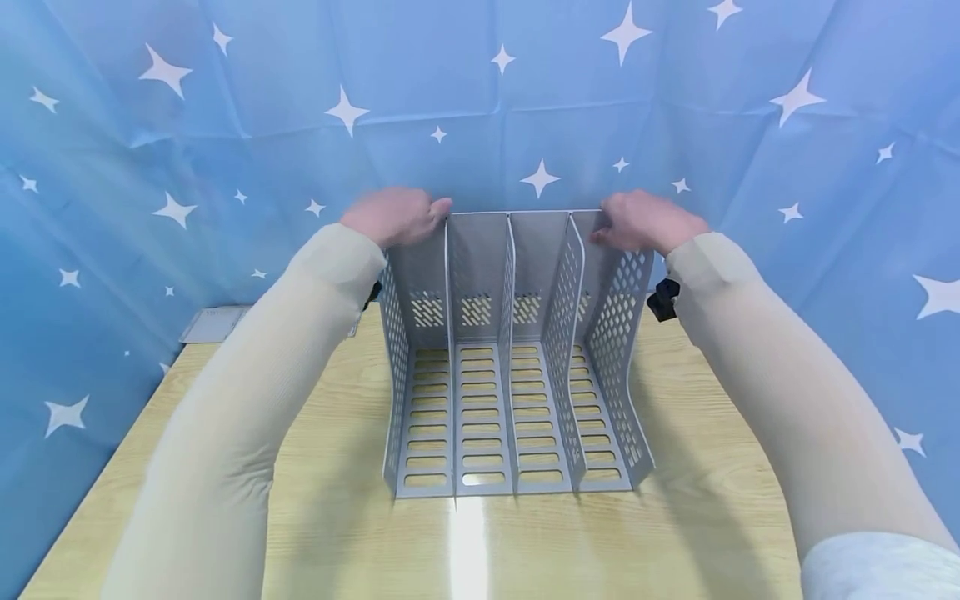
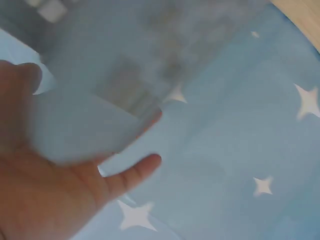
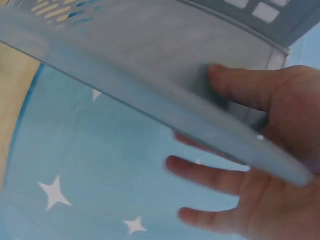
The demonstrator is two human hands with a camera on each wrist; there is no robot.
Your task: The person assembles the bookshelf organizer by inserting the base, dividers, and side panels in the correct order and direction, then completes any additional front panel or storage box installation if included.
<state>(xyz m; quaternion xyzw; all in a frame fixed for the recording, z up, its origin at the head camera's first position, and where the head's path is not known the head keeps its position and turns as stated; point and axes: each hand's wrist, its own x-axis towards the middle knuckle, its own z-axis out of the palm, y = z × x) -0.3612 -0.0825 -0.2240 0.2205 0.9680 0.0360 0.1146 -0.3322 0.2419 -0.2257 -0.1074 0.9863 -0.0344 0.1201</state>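
A grey plastic file organizer (image 1: pixel 483 417) with several upright slots and perforated dividers stands upright at the middle of the wooden table. At its top left back corner, my left hand (image 1: pixel 397 215) grips the side and back wall. The left wrist view shows that hand (image 2: pixel 65 185) around the blurred grey panel (image 2: pixel 80 120). My right hand (image 1: pixel 648 221) pinches the top of the back wall near the right corner. In the right wrist view, the thumb of this hand (image 3: pixel 285 135) lies on the inner face of the back panel (image 3: pixel 150 55), with the other fingers behind it.
A light wooden table (image 1: pixel 585 550) lies under the organizer. Blue cloth with white stars (image 1: pixel 480 83) hangs close behind and along both sides. A flat pale grey piece (image 1: pixel 213 324) lies at the table's back left edge, partly hidden by the left sleeve.
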